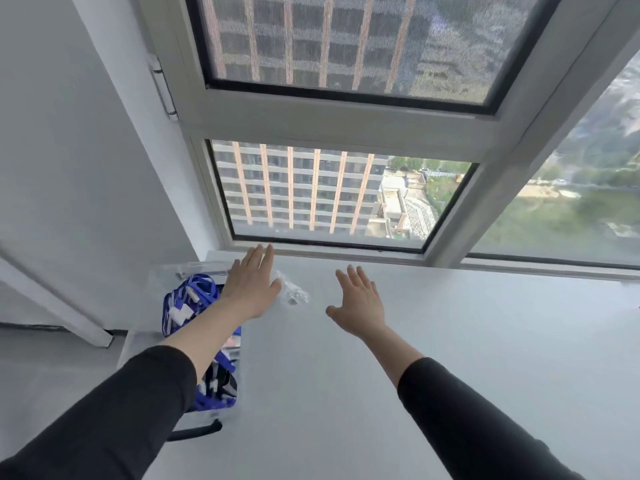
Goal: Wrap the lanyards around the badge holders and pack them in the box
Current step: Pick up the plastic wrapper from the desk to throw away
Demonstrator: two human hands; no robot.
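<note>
A clear plastic box (145,327) stands at the left edge of the white table, filled with several blue lanyards and badge holders (188,299). My left forearm crosses over the box. My left hand (251,285) is stretched out flat with straight fingers, past the box's far right corner, holding nothing. A small crumpled clear plastic bag (294,292) lies just right of that hand. My right hand (360,303) hovers flat and open over the bare table, fingers spread, apart from everything.
The white table (450,323) runs up to a window sill and a white-framed window (311,119) straight ahead. A white wall is at the left. A black handle or clasp (197,433) shows at the box's near end.
</note>
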